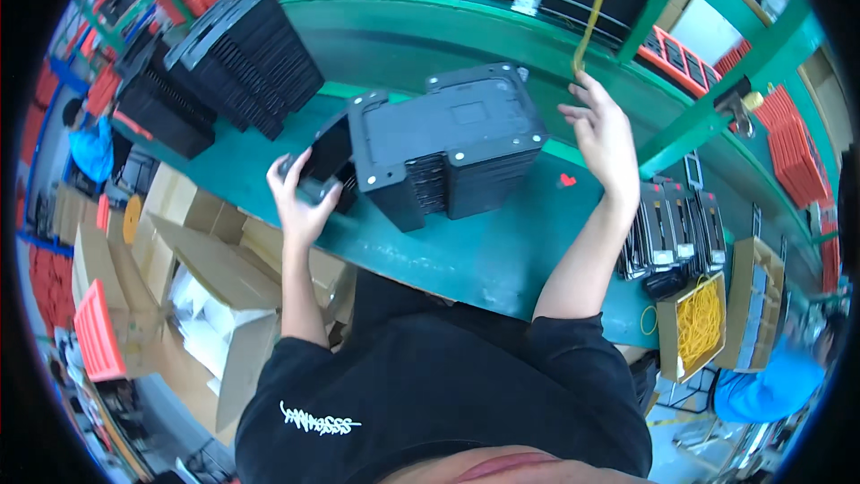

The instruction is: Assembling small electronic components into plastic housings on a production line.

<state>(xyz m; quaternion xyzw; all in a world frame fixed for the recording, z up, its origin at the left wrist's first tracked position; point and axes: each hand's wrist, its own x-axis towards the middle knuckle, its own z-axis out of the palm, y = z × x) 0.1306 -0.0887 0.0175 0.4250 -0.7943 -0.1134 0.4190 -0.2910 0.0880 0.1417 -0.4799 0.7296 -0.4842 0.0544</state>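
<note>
A tall stack of black plastic trays (439, 125), notched along its sides and with pale round dots at its corners, stands at the middle of the green bench. Just left of it, my left hand (303, 206) is curled with thumb and fingers around a dark, partly blurred object (330, 151); its exact kind is unclear. My right hand (605, 130) is raised beyond the stack's right side, fingers apart. Its index fingertip is at the lower end of a hanging yellow cord (593, 18), and whether they touch is hard to tell.
More black tray stacks (246, 58) stand at the left. Open cardboard boxes (215, 278) sit below the bench's left edge. To the right are upright dark devices (672, 229) and a box of yellow cords (699, 327). A green post (726, 94) rises at right; co-workers in blue are at both sides.
</note>
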